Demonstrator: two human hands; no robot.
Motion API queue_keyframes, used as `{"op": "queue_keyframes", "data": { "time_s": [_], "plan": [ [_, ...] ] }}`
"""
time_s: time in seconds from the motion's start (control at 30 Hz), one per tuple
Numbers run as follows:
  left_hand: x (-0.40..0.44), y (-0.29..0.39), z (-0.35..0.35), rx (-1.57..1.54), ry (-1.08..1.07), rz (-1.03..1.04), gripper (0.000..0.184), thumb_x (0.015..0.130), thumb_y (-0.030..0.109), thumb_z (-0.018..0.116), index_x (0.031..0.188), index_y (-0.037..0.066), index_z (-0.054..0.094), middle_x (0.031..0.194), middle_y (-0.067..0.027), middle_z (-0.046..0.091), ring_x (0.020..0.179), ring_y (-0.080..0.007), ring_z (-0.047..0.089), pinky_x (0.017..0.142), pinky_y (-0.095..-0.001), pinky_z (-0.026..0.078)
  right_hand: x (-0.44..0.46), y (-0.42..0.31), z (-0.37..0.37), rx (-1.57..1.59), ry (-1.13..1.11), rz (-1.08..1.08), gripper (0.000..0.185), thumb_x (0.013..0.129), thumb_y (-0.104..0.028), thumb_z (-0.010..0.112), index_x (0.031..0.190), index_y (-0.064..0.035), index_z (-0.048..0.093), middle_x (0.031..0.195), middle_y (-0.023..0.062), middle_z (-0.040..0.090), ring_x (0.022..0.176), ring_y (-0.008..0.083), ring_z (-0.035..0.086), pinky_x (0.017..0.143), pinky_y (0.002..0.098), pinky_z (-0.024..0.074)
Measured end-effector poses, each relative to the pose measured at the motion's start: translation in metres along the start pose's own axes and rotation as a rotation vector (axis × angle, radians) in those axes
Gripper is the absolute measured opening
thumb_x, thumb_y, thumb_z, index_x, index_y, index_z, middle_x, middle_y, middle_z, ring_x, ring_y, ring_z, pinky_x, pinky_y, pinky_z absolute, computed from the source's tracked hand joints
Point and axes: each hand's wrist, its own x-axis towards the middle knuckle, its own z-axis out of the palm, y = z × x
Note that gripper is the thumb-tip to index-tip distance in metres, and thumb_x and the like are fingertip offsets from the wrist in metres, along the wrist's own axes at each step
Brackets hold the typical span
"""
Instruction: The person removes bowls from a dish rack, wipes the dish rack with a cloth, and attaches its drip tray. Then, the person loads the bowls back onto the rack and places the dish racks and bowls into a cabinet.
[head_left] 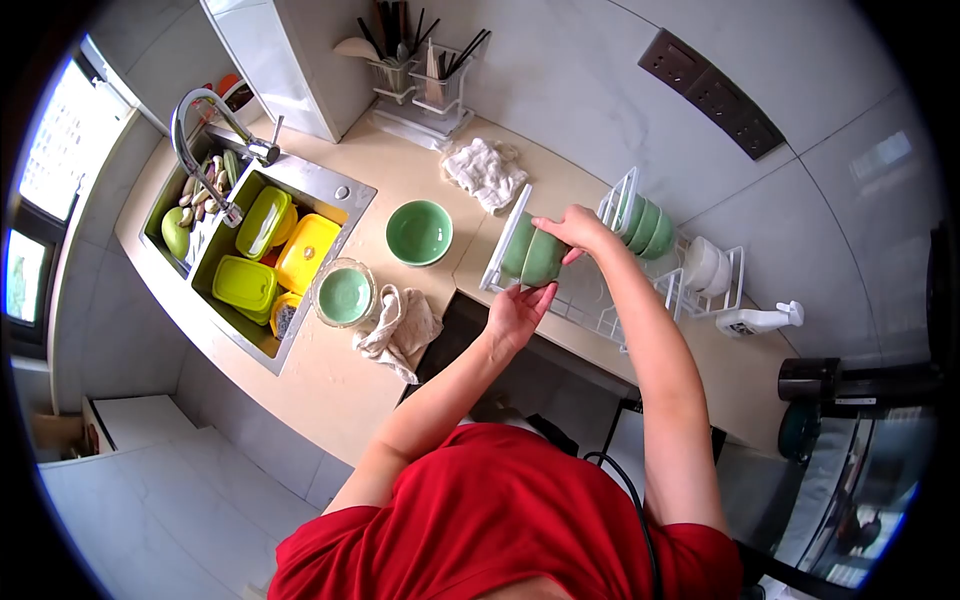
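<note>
Green bowls [541, 257], two visible, nested and tipped on edge, are held at centre frame, just right of the white end panel of the dish rack [507, 237]. Right hand [578, 230] is closed on them from the upper right; left hand [519, 312] is gripping their lower edge from below. Bowls are thus set between both hands, touched by each, neither hand nearer. No long axis on round bowls; the nest's line is run roughly left to right. Another row of bowls [650, 228] is stood on edge to the right, beyond the right hand. Spray bottle [757, 320] is seen at right; no brand, label or writing can be read anywhere.
</note>
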Motion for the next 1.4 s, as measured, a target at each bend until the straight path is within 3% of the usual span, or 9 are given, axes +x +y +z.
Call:
{"op": "queue_keyframes", "data": {
  "time_s": [0.43,0.6,0.7,0.83,0.93,1.13,1.23,1.3,1.4],
  "plan": [
    [-0.012,0.008,-0.005,-0.022,0.078,-0.033,0.022,0.087,-0.004,0.037,0.105,-0.016,0.041,0.110,-0.0265,0.052,0.106,-0.0339,0.054,0.098,-0.0360,0.045,-0.027,0.029,0.030,0.345,0.138,-0.121,0.070,0.078,-0.055,0.059,0.107,0.0089,0.055,0.100,0.0207,0.060,0.081,0.0255,0.064,0.050,0.0326,0.0559],
    [-0.025,0.016,-0.002,0.089,0.076,-0.067,0.022,0.089,-0.002,0.038,0.107,-0.015,0.041,0.111,-0.0263,0.052,0.106,-0.0324,0.054,0.096,-0.0351,0.046,-0.008,0.043,0.024,0.105,0.345,-0.118,0.068,0.082,-0.055,0.054,0.109,0.0072,0.055,0.105,0.0219,0.061,0.091,0.0291,0.063,0.071,0.0355,0.0533],
    [-0.066,0.042,0.021,0.278,0.098,-0.163,0.027,0.092,0.007,0.044,0.113,-0.010,0.043,0.111,-0.0217,0.055,0.103,-0.0281,0.056,0.094,-0.0327,0.047,-0.034,-0.008,0.008,0.137,0.569,-0.486,0.035,0.084,-0.028,0.061,0.105,-0.0001,0.060,0.099,0.0190,0.063,0.094,0.0297,0.061,0.081,0.0377,0.0482],
    [-0.092,0.120,0.039,1.211,-0.064,0.593,0.036,0.089,0.017,0.057,0.118,-0.003,0.051,0.105,-0.0106,0.061,0.091,-0.0149,0.059,0.083,-0.0266,0.047,-0.031,-0.080,0.034,0.067,0.496,-0.718,0.024,0.078,-0.012,0.062,0.099,0.0005,0.060,0.094,0.0199,0.061,0.089,0.0319,0.060,0.080,0.0392,0.0479],
    [-0.068,0.188,0.031,1.744,0.295,1.130,0.044,0.077,0.019,0.071,0.114,0.000,0.057,0.099,-0.0130,0.059,0.076,-0.0178,0.059,0.066,-0.0281,0.051,-0.014,-0.116,0.073,-0.323,0.466,-0.739,0.024,0.077,-0.014,0.062,0.088,0.0073,0.059,0.088,0.0232,0.061,0.085,0.0334,0.061,0.077,0.0398,0.0504],
    [-0.023,0.240,-0.015,2.154,0.468,1.073,0.052,0.066,0.029,0.076,0.105,-0.002,0.061,0.092,-0.0191,0.059,0.083,-0.0312,0.059,0.075,-0.0374,0.048,0.027,-0.140,0.128,-0.464,0.221,-0.279,0.019,0.076,-0.009,0.060,0.092,0.0005,0.064,0.092,0.0188,0.065,0.087,0.0312,0.065,0.072,0.0384,0.0536],
    [-0.017,0.241,-0.024,2.142,0.391,1.012,0.041,0.067,0.023,0.076,0.101,0.003,0.064,0.081,-0.0156,0.059,0.070,-0.0268,0.060,0.065,-0.0362,0.050,0.034,-0.130,0.137,-0.413,0.181,-0.206,0.019,0.073,-0.006,0.063,0.091,-0.0038,0.066,0.098,0.0150,0.065,0.093,0.0265,0.064,0.077,0.0333,0.0533],
    [-0.012,0.240,-0.030,2.084,0.372,1.040,0.037,0.070,0.010,0.071,0.105,0.005,0.061,0.076,-0.0113,0.055,0.060,-0.0206,0.060,0.046,-0.0295,0.052,0.039,-0.125,0.140,-0.351,0.212,-0.163,0.018,0.072,-0.006,0.065,0.089,-0.0027,0.066,0.099,0.0159,0.065,0.094,0.0270,0.064,0.077,0.0331,0.0532],
    [-0.010,0.240,-0.031,2.026,0.400,0.914,0.037,0.072,0.008,0.069,0.107,0.005,0.059,0.077,-0.0106,0.056,0.057,-0.0198,0.062,0.043,-0.0279,0.052,0.043,-0.116,0.141,-0.299,0.219,-0.249,0.017,0.077,-0.003,0.055,0.092,0.0032,0.061,0.090,0.0229,0.064,0.087,0.0342,0.064,0.072,0.0395,0.0536]
  ]
}}
